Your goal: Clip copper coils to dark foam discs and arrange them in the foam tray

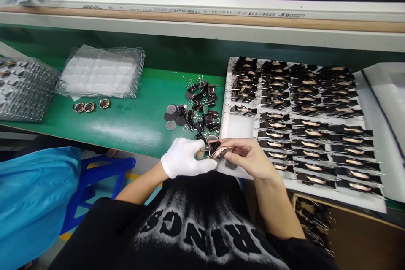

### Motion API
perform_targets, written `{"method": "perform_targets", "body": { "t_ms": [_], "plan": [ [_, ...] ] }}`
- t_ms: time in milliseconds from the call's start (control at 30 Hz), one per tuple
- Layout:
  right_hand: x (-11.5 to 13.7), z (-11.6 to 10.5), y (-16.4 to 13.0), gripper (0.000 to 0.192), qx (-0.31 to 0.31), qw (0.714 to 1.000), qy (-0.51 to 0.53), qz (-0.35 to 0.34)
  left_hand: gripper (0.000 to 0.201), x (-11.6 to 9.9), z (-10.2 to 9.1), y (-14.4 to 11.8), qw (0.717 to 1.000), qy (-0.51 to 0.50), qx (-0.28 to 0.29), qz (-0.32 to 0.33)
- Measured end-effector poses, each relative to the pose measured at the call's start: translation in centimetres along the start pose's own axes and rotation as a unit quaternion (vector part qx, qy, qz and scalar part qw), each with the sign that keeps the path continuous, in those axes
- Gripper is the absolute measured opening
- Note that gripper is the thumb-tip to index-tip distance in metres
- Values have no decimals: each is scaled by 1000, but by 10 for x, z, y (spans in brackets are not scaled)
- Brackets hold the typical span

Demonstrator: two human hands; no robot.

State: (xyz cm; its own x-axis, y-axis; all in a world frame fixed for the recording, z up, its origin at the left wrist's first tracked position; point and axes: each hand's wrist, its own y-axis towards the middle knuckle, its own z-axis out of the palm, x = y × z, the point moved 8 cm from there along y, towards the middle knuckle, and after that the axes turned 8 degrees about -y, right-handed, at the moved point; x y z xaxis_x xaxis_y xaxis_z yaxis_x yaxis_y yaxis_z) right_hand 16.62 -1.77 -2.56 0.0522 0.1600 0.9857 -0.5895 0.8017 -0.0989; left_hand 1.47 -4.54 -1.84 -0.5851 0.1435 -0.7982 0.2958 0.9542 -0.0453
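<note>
My left hand, in a white glove, pinches the wire handle of a black binder clip in front of my chest. Bare-skinned, my right hand closes its thumb and fingers on a small round gold-rimmed piece like a watch case. Clip and piece meet between the two hands; whether the clip's jaws are on the rim is hard to see. Just beyond my hands lies a pile of loose binder clips, with several grey and black discs at its left.
On the right, a white foam board carries rows of clipped pieces. Three gold-rimmed pieces lie left, near stacked clear trays. A shelf edge crosses above. A blue stool and a person's blue garment are lower left.
</note>
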Motion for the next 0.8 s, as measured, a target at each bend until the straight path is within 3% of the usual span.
{"method": "perform_targets", "body": {
  "t_ms": [100,267,367,467,800],
  "plan": [
    [1,-4,-1,13,-5,1000,-17,7,43,2,4,-2,1000,-2,-11,-19],
    [1,-4,-3,15,5,1000,-26,15,43,1,10,-3,999,-23,-23,3],
    [1,-18,-3,17,-98,995,3,10,41,1,6,-3,998,-26,-51,10],
    [-7,-29,-5,20,-199,977,73,30,41,4,7,-2,998,-61,-31,-7],
    [-25,-22,-5,26,-214,967,106,84,41,6,13,3,992,-108,1,-56]
  ]
}}
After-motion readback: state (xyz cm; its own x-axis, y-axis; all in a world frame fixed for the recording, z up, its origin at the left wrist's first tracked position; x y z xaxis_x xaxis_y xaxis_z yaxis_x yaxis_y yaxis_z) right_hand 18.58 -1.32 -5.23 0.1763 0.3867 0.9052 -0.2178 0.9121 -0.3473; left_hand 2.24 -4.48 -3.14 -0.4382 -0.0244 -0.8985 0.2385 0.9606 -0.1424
